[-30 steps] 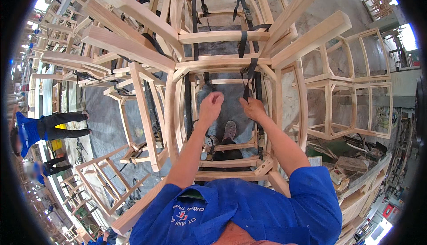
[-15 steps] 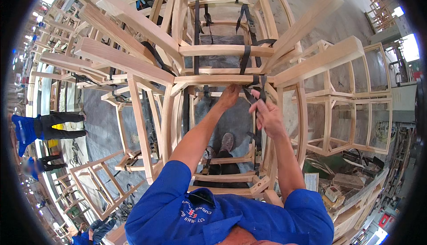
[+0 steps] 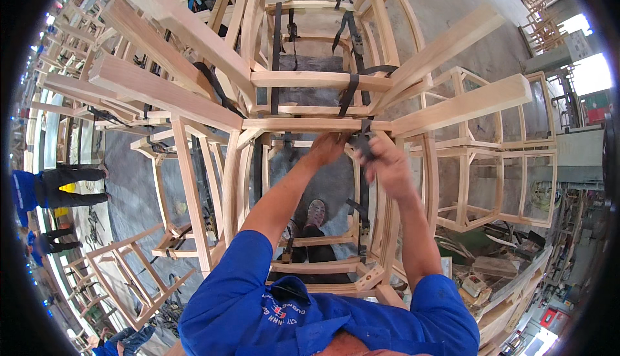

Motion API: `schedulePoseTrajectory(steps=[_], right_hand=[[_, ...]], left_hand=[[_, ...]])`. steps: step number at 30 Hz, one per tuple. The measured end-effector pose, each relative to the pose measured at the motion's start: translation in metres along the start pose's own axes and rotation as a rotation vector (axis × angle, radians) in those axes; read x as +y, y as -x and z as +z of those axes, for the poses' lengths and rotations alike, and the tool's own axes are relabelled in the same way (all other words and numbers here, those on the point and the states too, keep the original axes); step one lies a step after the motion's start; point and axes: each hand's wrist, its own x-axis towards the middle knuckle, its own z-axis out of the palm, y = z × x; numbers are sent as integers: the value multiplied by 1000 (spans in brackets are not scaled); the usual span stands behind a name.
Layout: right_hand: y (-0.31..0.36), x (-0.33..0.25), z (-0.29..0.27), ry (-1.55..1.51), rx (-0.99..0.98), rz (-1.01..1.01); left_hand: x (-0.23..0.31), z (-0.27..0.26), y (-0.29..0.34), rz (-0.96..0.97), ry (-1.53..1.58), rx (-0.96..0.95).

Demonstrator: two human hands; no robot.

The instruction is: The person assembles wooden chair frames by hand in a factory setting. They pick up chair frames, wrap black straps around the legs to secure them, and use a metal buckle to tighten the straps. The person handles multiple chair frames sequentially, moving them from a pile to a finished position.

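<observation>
A pale wooden chair frame (image 3: 303,125) stands right in front of me, its long legs slanting outward on both sides. A black ratchet strap (image 3: 363,143) passes over its near rail. My right hand (image 3: 391,170), smeared by motion, is closed on the strap just below that rail. Close beside it, my left hand (image 3: 328,148) is closed against the underside of the rail; its fingertips are hidden, and what they pinch cannot be made out. Another black strap (image 3: 349,92) wraps the rail of the adjoining frame behind.
Similar strapped chair frames (image 3: 316,7) adjoin at the far side. More wooden frames (image 3: 462,152) stand to the right, above scrap wood (image 3: 497,265). A loose frame (image 3: 139,278) is at the lower left. Co-workers in blue (image 3: 29,188) stand at far left.
My right hand has shifted slightly down and blurs, with the strap bunched at its fingers. My left hand stays under the rail. The whole view has moved a little.
</observation>
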Motion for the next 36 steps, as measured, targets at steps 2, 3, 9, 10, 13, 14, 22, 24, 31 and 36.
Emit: schedulePoseTrajectory(steps=[2, 3, 9, 10, 13, 14, 22, 24, 31, 36], right_hand=[[23, -4, 25, 145, -188, 176], [40, -2, 35, 190, -245, 304], [83, 27, -14, -300, 106, 421], [85, 28, -19, -340, 135, 330], [77, 32, -24, -432, 222, 70], [71, 22, -16, -449, 232, 38], [64, -15, -28, 88, 228, 487], [74, 6, -46, 131, 205, 574], [67, 3, -22, -292, 110, 198], [61, 0, -34, -383, 16, 385]], left_hand=[[-2, -10, 2, 11, -84, -88], [-2, -13, 5, 14, -125, -137], [7, -4, 2, 188, -224, 66], [10, -1, 1, 221, -236, 144], [20, 8, 4, -75, -254, -116], [23, 12, 11, -95, -283, -24], [37, 14, 15, -209, -189, 74], [48, 21, 13, -197, -176, 48], [40, 11, 12, -335, -188, 5], [35, 8, 11, -251, -239, -19]])
